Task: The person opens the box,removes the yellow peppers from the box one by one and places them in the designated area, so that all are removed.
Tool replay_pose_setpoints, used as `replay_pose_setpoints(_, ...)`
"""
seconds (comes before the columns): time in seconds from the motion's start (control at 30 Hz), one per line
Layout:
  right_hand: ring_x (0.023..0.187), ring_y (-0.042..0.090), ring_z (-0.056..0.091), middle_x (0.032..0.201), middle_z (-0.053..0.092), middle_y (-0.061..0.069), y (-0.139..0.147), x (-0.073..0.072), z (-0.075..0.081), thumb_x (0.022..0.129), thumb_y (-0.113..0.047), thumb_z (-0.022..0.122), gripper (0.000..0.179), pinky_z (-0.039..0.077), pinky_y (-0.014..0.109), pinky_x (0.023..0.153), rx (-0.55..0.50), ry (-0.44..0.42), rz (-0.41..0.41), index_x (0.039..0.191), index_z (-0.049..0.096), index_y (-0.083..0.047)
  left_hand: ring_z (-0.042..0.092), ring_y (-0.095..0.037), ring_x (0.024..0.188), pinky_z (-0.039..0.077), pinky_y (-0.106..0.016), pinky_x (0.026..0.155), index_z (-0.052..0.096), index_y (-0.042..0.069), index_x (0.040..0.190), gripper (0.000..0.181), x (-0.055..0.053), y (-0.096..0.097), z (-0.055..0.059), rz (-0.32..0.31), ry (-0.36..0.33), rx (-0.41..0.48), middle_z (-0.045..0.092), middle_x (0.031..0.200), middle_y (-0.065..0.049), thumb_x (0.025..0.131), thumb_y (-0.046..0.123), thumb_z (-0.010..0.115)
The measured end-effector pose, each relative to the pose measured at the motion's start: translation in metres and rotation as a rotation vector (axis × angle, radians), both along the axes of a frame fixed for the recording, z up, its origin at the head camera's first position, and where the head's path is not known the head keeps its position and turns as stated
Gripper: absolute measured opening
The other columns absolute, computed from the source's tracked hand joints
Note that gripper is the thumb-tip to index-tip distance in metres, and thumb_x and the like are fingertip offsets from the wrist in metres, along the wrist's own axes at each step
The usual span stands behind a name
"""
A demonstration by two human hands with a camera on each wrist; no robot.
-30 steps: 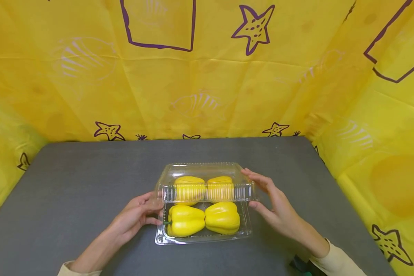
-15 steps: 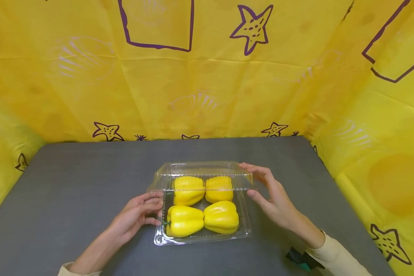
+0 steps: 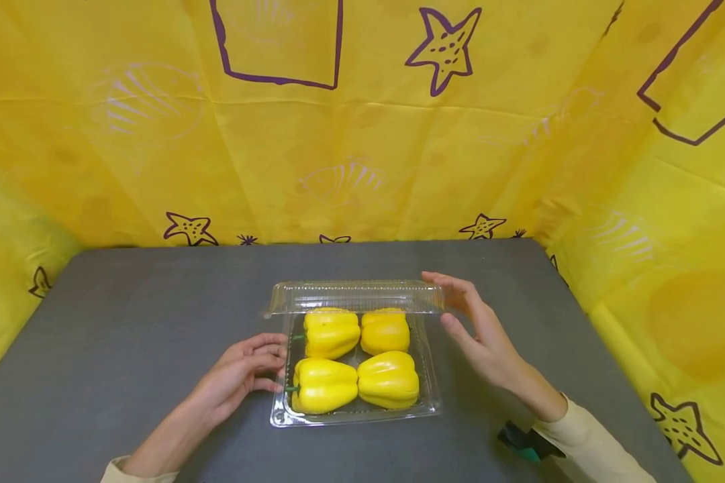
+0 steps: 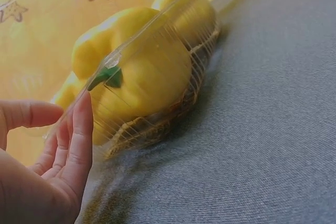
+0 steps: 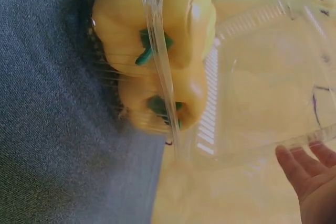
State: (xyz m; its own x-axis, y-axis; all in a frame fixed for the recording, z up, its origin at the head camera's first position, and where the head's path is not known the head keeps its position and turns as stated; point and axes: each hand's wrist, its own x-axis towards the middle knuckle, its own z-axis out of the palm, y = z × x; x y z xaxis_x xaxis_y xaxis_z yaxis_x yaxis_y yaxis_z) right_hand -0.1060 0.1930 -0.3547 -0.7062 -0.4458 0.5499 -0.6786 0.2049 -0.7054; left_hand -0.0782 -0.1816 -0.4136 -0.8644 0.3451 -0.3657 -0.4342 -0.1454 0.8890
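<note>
A clear plastic clamshell container [image 3: 362, 420] sits on the table with its hinged lid [image 3: 358, 298] tilted up at the far side. Inside its base lie several yellow bell peppers [image 3: 325, 386] with green stems, set in two rows. My left hand [image 3: 242, 369] pinches the base's left rim between thumb and fingers, beside a green stem [image 4: 109, 77] in the left wrist view. At the lid's right end is my right hand [image 3: 486, 345], its fingers extended and thumb apart. In the right wrist view, its fingertips [image 5: 283, 153] touch the lid's edge.
The dark grey table [image 3: 157, 315] reaches back to a yellow cloth [image 3: 374, 134] printed with starfish and fish, which also hangs along both sides. A black and teal object [image 3: 527, 443] shows beside the right sleeve [image 3: 586, 436].
The lid has swung up and back from over the peppers, uncovering the rear row. My right hand has moved slightly up and away with it; my left hand stays at the base's rim.
</note>
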Motion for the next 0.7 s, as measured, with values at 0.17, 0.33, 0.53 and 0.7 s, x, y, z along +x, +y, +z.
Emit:
replay_pose_setpoints(0.17,0.132,0.029,0.044,0.144,0.043,0.020,0.000,-0.002,0.004,0.097,0.004,0.049,0.044,0.040,0.028,0.109,-0.017,-0.045,-0.021,0.140,0.039,0.003,0.060,-0.015,0.080,0.060,-0.035,0.071,0.038,-0.010,0.136,0.051,-0.001,0.001,0.001,0.000,-0.003,-0.018,0.061,0.104,-0.005,0.091,0.003,0.060)
replay_pose_setpoints(0.33,0.131,0.021,0.047,0.140,0.050,0.015,0.001,-0.007,0.009,0.097,0.005,0.049,0.042,0.039,0.024,0.108,-0.027,-0.105,-0.059,0.139,0.040,0.000,0.060,-0.015,0.081,0.060,-0.035,0.072,0.038,-0.010,0.138,0.053,-0.001,0.001,0.000,-0.001,-0.012,-0.018,0.061,0.106,-0.006,0.092,0.005,0.061)
replay_pose_setpoints(0.53,0.129,0.015,0.049,0.135,0.053,0.012,-0.003,-0.018,0.013,0.098,0.008,0.047,0.035,0.045,0.021,0.102,-0.104,-0.172,-0.071,0.132,0.040,0.008,0.061,-0.015,0.081,0.060,-0.034,0.071,0.038,-0.009,0.137,0.053,0.001,-0.001,0.000,0.002,-0.009,-0.024,0.061,0.104,-0.005,0.092,0.005,0.061)
replay_pose_setpoints(0.7,0.116,0.014,0.057,0.131,0.054,0.005,-0.005,-0.028,0.017,0.099,0.006,0.047,0.033,0.049,0.022,0.096,-0.129,-0.188,-0.071,0.131,0.042,0.010,0.061,-0.015,0.081,0.060,-0.033,0.071,0.039,-0.010,0.138,0.054,0.001,-0.001,0.001,0.013,-0.008,-0.036,0.061,0.104,-0.004,0.092,0.005,0.062)
